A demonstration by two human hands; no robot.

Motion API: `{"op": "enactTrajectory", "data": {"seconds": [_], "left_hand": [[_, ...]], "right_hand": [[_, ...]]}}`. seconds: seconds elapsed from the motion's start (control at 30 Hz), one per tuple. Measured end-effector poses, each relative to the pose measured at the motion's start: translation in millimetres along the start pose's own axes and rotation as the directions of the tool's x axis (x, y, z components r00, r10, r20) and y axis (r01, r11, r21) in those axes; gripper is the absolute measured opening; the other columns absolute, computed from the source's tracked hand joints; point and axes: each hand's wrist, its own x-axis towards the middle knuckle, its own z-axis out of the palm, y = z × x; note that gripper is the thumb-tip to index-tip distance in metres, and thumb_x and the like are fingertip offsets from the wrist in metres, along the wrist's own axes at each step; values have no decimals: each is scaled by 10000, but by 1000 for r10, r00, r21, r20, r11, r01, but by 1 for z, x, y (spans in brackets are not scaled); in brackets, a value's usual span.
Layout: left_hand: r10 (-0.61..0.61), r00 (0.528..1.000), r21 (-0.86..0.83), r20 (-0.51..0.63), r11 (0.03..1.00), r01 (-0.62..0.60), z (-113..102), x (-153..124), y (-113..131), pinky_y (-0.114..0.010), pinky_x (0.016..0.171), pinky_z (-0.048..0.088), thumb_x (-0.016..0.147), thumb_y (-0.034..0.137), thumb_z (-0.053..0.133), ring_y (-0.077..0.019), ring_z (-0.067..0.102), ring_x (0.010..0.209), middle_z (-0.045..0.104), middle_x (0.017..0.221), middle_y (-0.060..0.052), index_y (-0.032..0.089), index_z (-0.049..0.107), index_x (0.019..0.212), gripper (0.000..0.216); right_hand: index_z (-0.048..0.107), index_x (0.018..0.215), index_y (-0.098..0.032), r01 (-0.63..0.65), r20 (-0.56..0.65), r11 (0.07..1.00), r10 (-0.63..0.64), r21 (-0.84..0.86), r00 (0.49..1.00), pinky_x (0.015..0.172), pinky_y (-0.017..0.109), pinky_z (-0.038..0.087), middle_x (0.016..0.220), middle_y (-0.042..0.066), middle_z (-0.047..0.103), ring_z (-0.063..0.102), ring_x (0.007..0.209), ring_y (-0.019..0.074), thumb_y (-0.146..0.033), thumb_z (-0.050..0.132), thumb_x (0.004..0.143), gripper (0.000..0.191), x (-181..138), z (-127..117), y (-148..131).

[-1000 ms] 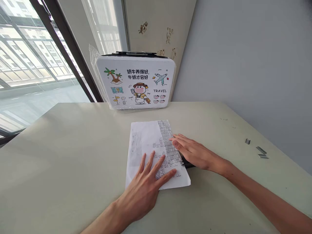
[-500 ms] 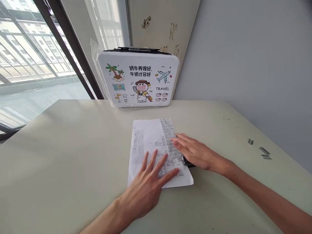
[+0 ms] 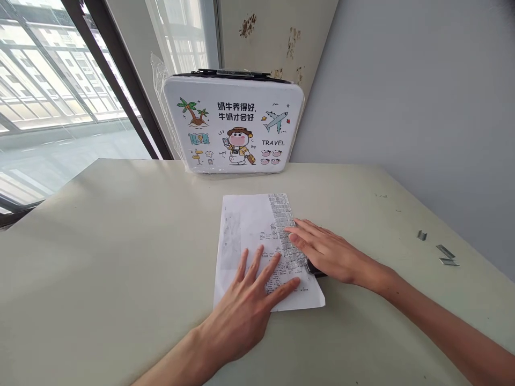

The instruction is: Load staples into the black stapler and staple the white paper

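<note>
A white sheaf of printed paper (image 3: pixel 245 214) lies on the table, with dense rows of metal staples (image 3: pixel 281 214) along its right side. My left hand (image 3: pixel 249 300) rests flat on the lower part of the paper, fingers spread. At the right edge, my right hand (image 3: pixel 325 249) lies palm down with its fingers stretched out, over a black tool that looks like a stapler (image 3: pixel 317 272). Only a small black end of that tool shows below the palm; the rest is hidden under the hand. The right fingertips and thumb reach over the stapled strip.
Behind the paper stands a white case (image 3: pixel 237 123) with cartoon prints and a black top, wrapped in clear plastic. Several short strips of staples (image 3: pixel 446 251) lie on the right of the pale table (image 3: pixel 120 257). A grey wall borders the right, a window the left.
The view has shifted slightly, so everything sits a little farther right. Both hands keep the same places on the paper and the black tool.
</note>
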Motion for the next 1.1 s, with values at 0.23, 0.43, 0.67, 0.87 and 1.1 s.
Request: {"op": "enactTrajectory", "data": {"seconds": [0.23,0.43,0.67,0.87,1.1], "left_hand": [[-3,1000,13,9,1000,3,-1,0,0,-750,1226,169,727,-106,464,-437,-8,1585,97,1758,-51,341,310,1633,1022],[-3,1000,6,0,1000,3,1,0,0,-742,1234,156,726,-113,459,-427,0,1589,79,1761,-35,344,304,1637,1031],[-4,999,-11,-36,1000,3,3,1,-1,-736,1233,180,730,-104,465,-420,31,1590,114,1757,-18,360,333,1622,1014],[3,999,-7,-32,1000,-3,3,2,0,-757,1218,186,701,-105,449,-435,29,1585,119,1755,-49,339,341,1622,1028],[6,1000,4,-9,1000,-6,3,2,-1,-769,1204,199,699,-101,452,-449,15,1581,130,1751,-79,329,330,1629,1031]], "right_hand": [[523,1517,-457,-38,20,993,36,113,999,1306,603,139,1714,-111,262,128,1615,341,-775,316,996,645,-2,-7,3],[469,1554,-456,-46,56,997,42,61,998,1305,609,116,1730,-111,205,74,1624,314,-772,236,1007,673,0,-7,3],[450,1573,-420,-48,44,999,49,-27,998,1294,602,176,1740,-67,203,118,1619,309,-774,178,1011,717,-3,-8,-6],[461,1559,-440,-74,20,994,75,-75,997,1290,576,218,1734,-83,217,157,1614,288,-739,171,1031,673,-3,-6,-9],[486,1552,-412,-66,-4,992,66,-108,998,1273,601,251,1727,-51,241,189,1604,305,-702,186,1048,654,-1,-3,-10]]}}
